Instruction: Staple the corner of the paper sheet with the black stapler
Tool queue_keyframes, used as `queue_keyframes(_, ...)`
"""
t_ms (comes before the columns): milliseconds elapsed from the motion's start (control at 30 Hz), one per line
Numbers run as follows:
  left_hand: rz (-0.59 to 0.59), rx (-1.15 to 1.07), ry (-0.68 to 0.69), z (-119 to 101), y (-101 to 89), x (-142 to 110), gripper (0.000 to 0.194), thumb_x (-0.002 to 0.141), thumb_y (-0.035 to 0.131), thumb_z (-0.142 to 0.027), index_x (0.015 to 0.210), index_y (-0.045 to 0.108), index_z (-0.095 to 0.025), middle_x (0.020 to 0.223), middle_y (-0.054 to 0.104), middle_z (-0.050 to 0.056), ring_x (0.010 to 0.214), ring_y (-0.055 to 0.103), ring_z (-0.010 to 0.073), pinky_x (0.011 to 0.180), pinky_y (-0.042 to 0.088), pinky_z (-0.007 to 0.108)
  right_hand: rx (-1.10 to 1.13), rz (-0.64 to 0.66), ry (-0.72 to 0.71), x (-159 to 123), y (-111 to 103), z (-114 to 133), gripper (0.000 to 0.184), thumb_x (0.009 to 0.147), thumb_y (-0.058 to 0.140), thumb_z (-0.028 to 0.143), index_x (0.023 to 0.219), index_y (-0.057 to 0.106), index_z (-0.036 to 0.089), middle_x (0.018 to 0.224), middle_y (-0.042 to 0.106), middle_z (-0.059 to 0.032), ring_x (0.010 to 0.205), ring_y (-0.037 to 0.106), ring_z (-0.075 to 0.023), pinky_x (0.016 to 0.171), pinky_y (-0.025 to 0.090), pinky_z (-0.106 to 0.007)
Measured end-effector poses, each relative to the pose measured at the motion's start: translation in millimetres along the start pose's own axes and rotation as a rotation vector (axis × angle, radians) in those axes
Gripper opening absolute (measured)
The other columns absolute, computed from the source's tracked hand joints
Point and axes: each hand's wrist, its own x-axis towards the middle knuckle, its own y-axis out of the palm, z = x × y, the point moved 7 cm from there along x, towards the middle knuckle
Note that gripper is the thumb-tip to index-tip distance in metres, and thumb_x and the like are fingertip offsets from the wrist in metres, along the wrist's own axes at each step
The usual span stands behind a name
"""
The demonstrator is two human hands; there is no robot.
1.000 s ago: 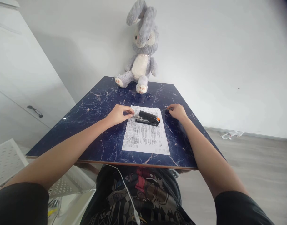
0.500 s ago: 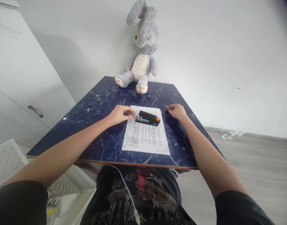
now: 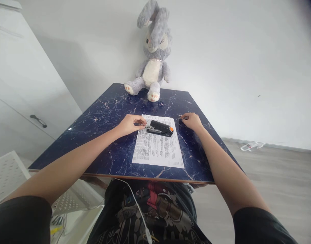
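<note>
A black stapler (image 3: 160,128) with an orange button lies on a printed sheet of paper (image 3: 159,152). Its metal tray part sticks out on the left side. My left hand (image 3: 131,124) pinches the end of that metal part, at the sheet's upper left edge. To the right of the paper, my right hand (image 3: 192,121) rests on the table with thumb and fingertips closed together. Whatever those fingers hold, if anything, is too small to make out.
The dark blue marbled table (image 3: 102,108) bears a grey plush rabbit (image 3: 154,57) at its far edge by the wall. A white cabinet (image 3: 23,74) stands at left. A white cable (image 3: 137,203) hangs over my lap, and a perforated white chair (image 3: 10,173) is lower left.
</note>
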Motion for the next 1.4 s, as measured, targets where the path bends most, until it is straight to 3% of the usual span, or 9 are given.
queue_keyframes(433, 0.108, 0.215, 0.109, -12.5, -10.3, 0.0, 0.012, 0.088, 0.077, -0.033, 0.096, 0.082, -0.026, 0.100, 0.082, 0.004, 0.093, 0.077, 0.0211, 0.098, 0.058, 0.037, 0.008, 0.007, -0.003, -0.4, 1.4, -0.3, 0.027, 0.081, 0.065, 0.016, 0.101, 0.084, 0.020, 0.097, 0.081, -0.0072, 0.098, 0.074, -0.0249, 0.095, 0.054, -0.032)
queue_keyframes(567, 0.157, 0.236, 0.114, -10.1, -17.5, -1.1, 0.015, 0.089, 0.077, -0.036, 0.100, 0.083, -0.028, 0.103, 0.082, 0.004, 0.097, 0.077, 0.0218, 0.100, 0.058, 0.038, 0.084, -0.067, 0.008, -2.7, -7.3, 1.4, 0.053, 0.082, 0.070, 0.022, 0.135, 0.070, 0.015, 0.112, 0.079, -0.0113, 0.100, 0.073, -0.0264, 0.098, 0.054, -0.038)
queue_keyframes(667, 0.117, 0.165, 0.074, -1.2, -17.6, -0.3, 0.020, 0.088, 0.079, -0.038, 0.102, 0.081, -0.024, 0.103, 0.082, 0.006, 0.096, 0.078, 0.0227, 0.098, 0.060, 0.039, 0.218, -0.191, -0.071, -13.6, -29.1, 23.5, 0.062, 0.090, 0.070, 0.041, 0.144, 0.059, 0.013, 0.122, 0.075, -0.0158, 0.105, 0.070, -0.0285, 0.096, 0.055, -0.040)
queue_keyframes(733, 0.078, 0.087, 0.040, 4.9, -15.4, 0.7, 0.026, 0.086, 0.082, -0.040, 0.105, 0.079, -0.022, 0.102, 0.082, 0.008, 0.095, 0.079, 0.0235, 0.097, 0.062, 0.039, 0.341, -0.060, -0.253, -25.4, -31.5, 56.9, 0.052, 0.100, 0.056, 0.055, 0.132, 0.067, 0.016, 0.125, 0.073, -0.0147, 0.108, 0.069, -0.0276, 0.093, 0.055, -0.037)
queue_keyframes(833, 0.061, 0.030, 0.028, 7.2, -9.5, 2.7, 0.030, 0.085, 0.083, -0.041, 0.106, 0.078, -0.020, 0.099, 0.082, 0.008, 0.093, 0.080, 0.0238, 0.095, 0.063, 0.039, 0.398, 0.294, -0.608, -56.2, -17.1, 116.7, 0.054, 0.101, 0.052, 0.067, 0.119, 0.071, 0.019, 0.120, 0.072, -0.0113, 0.104, 0.067, -0.0254, 0.089, 0.053, -0.034)
queue_keyframes(933, 0.058, 0.077, 0.065, -0.7, -3.6, 4.5, 0.023, 0.087, 0.082, -0.037, 0.102, 0.077, -0.021, 0.094, 0.082, 0.005, 0.089, 0.079, 0.0222, 0.094, 0.061, 0.038, 0.376, 0.366, -0.797, -77.5, -5.4, 151.1, 0.046, 0.096, 0.067, 0.063, 0.111, 0.069, 0.019, 0.105, 0.071, -0.0091, 0.089, 0.063, -0.0228, 0.080, 0.049, -0.034)
queue_keyframes(1200, 0.039, 0.220, 0.208, -18.5, 19.9, 4.5, 0.016, 0.087, 0.077, -0.021, 0.103, 0.077, -0.022, 0.100, 0.080, 0.004, 0.095, 0.075, 0.0225, 0.090, 0.056, 0.036, 0.548, 0.273, -0.910, -92.6, 0.1, 173.0, 0.032, 0.102, 0.063, 0.051, 0.101, 0.064, 0.019, 0.094, 0.062, -0.0064, 0.083, 0.057, -0.0210, 0.076, 0.045, -0.035)
queue_keyframes(1333, 0.109, 0.267, 0.227, -15.7, 25.5, 6.4, 0.016, 0.088, 0.078, -0.026, 0.104, 0.075, -0.022, 0.100, 0.078, 0.005, 0.096, 0.073, 0.0239, 0.092, 0.054, 0.039, 0.526, 0.304, -0.959, -97.8, -2.9, 182.4, 0.030, 0.102, 0.063, 0.049, 0.102, 0.064, 0.019, 0.093, 0.063, -0.0065, 0.084, 0.057, -0.0211, 0.076, 0.044, -0.034)
queue_keyframes(1400, 0.095, 0.271, 0.194, -14.8, 24.3, 8.3, 0.022, 0.092, 0.076, -0.034, 0.111, 0.074, -0.022, 0.107, 0.078, 0.007, 0.102, 0.072, 0.0253, 0.094, 0.055, 0.040, 0.504, 0.289, -0.902, -89.9, -10.9, 176.1, 0.031, 0.100, 0.064, 0.050, 0.098, 0.064, 0.019, 0.092, 0.063, -0.0056, 0.081, 0.057, -0.0200, 0.074, 0.042, -0.033)
